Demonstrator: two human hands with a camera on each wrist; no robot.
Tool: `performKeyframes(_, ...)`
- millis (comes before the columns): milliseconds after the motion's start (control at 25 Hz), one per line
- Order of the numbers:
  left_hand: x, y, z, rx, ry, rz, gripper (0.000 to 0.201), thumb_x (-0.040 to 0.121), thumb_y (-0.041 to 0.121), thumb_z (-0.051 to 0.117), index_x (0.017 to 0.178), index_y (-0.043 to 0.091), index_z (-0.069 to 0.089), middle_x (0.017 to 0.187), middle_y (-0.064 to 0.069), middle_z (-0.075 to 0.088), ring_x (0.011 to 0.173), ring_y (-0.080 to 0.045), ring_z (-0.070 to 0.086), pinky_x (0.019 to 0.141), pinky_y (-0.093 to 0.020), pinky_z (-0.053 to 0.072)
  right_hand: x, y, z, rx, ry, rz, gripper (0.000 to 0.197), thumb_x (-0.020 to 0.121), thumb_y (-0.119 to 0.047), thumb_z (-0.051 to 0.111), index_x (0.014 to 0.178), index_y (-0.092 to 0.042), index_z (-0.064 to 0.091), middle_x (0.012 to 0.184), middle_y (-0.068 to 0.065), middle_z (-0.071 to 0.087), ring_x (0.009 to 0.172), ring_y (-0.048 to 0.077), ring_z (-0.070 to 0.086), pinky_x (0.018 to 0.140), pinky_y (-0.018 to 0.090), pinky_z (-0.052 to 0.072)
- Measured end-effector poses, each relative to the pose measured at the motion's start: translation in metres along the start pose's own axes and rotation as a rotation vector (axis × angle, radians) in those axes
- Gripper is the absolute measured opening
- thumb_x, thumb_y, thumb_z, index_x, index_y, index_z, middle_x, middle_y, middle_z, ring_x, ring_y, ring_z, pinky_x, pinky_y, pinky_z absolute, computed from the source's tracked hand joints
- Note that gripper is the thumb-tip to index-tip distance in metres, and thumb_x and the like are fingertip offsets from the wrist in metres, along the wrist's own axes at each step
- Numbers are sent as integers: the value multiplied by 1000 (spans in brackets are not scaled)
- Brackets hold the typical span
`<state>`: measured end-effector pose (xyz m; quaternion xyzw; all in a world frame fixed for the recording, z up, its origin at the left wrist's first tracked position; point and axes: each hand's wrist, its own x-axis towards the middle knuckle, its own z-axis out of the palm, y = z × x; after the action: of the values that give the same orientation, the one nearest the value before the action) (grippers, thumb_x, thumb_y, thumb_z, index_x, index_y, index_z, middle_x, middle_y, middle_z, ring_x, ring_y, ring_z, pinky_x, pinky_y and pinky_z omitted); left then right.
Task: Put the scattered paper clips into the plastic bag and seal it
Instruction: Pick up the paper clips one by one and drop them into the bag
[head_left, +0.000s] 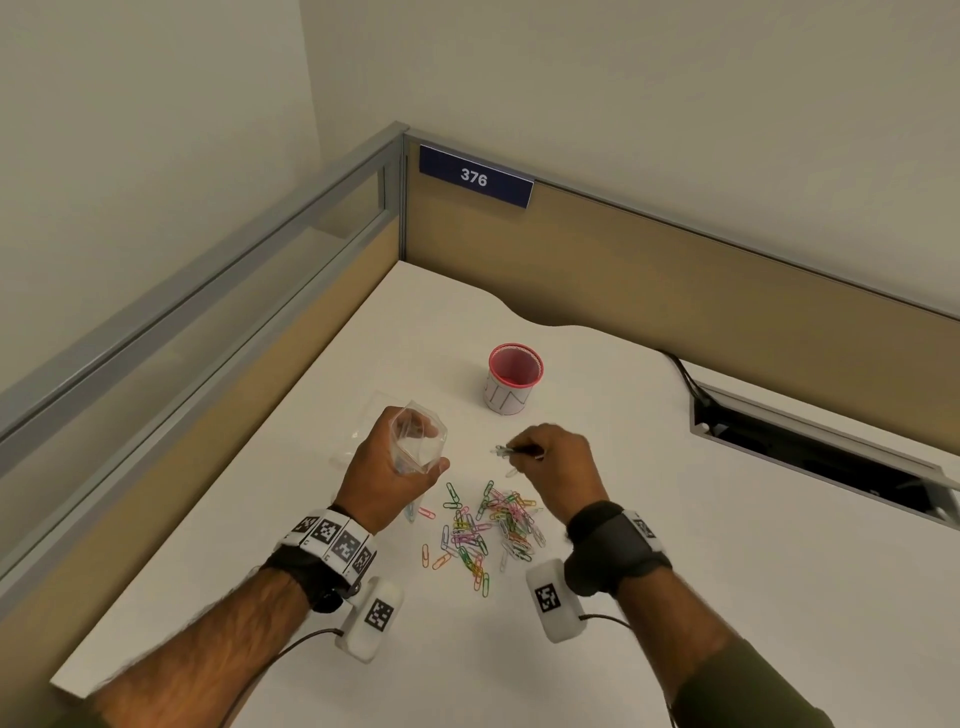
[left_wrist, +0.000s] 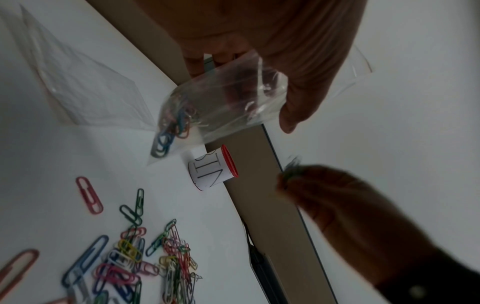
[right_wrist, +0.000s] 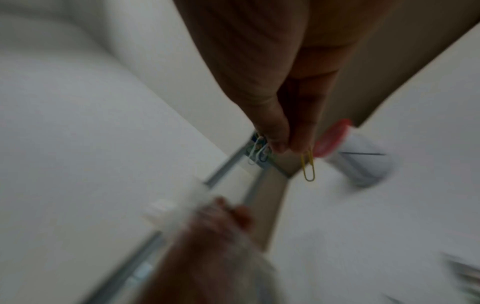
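My left hand (head_left: 395, 467) grips a clear plastic bag (head_left: 418, 441) above the white desk, mouth held open. In the left wrist view the bag (left_wrist: 221, 102) holds several coloured clips at its lower corner. My right hand (head_left: 556, 457) pinches a small bunch of paper clips (head_left: 506, 451) just right of the bag; the right wrist view shows the pinched clips (right_wrist: 259, 152) with a yellow clip (right_wrist: 308, 166) dangling. A pile of coloured paper clips (head_left: 488, 525) lies scattered on the desk below both hands, and this pile (left_wrist: 145, 259) also shows in the left wrist view.
A red-rimmed cup (head_left: 514, 376) wrapped in white paper stands behind the hands. A second flat clear bag (left_wrist: 85, 86) lies on the desk to the left. Partition walls (head_left: 675, 270) close the desk's back and left. A cable slot (head_left: 810, 452) opens at the right.
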<state>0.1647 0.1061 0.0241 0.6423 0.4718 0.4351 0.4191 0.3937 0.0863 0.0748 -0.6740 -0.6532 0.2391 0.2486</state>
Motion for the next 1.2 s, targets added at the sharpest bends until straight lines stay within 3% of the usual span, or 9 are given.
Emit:
performKeyframes(120, 1, 4, 7, 10, -23, -12, 47, 74, 13, 85, 110, 14, 55, 107, 7, 64, 110, -18, 61, 100, -32, 48, 1, -48, -26, 200, 33, -44, 12, 83, -9, 71, 95, -12, 73, 87, -2, 70, 77, 12, 66, 75, 19, 55)
performKeyframes(240, 0, 8, 13, 14, -29, -17, 49, 75, 15, 85, 111, 18, 53, 107, 9, 63, 110, -18, 61, 95, -28, 48, 2, -84, -31, 343, -18, -94, 13, 83, -7, 71, 95, -12, 73, 86, -1, 72, 74, 8, 68, 73, 17, 56)
performKeyframes(480, 1, 9, 20, 25, -27, -35, 54, 73, 21, 86, 110, 31, 49, 102, 18, 63, 96, 3, 64, 78, -10, 49, 5, -97, -3, 146, -88, -163, 9, 85, -12, 69, 94, -12, 73, 91, 2, 71, 81, 14, 66, 79, 34, 59)
performKeyframes(640, 1, 11, 15, 1, -28, -20, 48, 73, 28, 82, 108, 35, 50, 106, 14, 63, 105, -5, 63, 87, -24, 52, 0, -105, -6, 76, -67, -191, 9, 87, -11, 65, 94, -12, 72, 92, 2, 71, 82, 16, 66, 79, 34, 58)
performKeyframes(760, 0, 13, 12, -22, -33, 16, 41, 76, 26, 80, 106, 30, 53, 104, 11, 64, 108, -14, 62, 93, -31, 52, -2, -108, -19, 154, 10, -170, 11, 89, -8, 62, 94, -13, 70, 91, 0, 69, 81, 11, 65, 75, 20, 56)
performKeyframes(840, -1, 13, 8, -55, -47, 29, 42, 74, 34, 77, 108, 21, 55, 108, 4, 66, 109, -21, 62, 97, -41, 53, 0, -95, -25, 225, 41, -116, 13, 89, -6, 61, 95, -13, 70, 87, -4, 67, 75, 6, 65, 69, 14, 55)
performKeyframes(920, 0, 9, 1, -66, -43, 45, 42, 74, 33, 77, 108, 18, 56, 110, 0, 67, 110, -23, 63, 99, -47, 51, 6, -63, -20, 173, 48, -34, 13, 89, -6, 60, 95, -12, 70, 86, -4, 67, 75, 9, 65, 72, 17, 56)
performKeyframes(1040, 0, 4, -10, -72, -46, 48, 41, 75, 25, 79, 107, 16, 56, 110, -2, 66, 110, -25, 63, 100, -53, 49, 7, 10, 5, -141, -51, 197, 20, 88, -3, 56, 99, -12, 70, 106, 5, 69, 96, 22, 64, 89, 32, 52)
performKeyframes(1200, -6, 2, -23, -52, -31, 30, 42, 73, 28, 79, 106, 18, 55, 108, 0, 67, 109, -20, 63, 101, -47, 50, -14, 68, 49, -363, -248, 442, 33, 88, -7, 51, 120, -11, 60, 128, 12, 52, 118, 29, 53, 101, 35, 45)
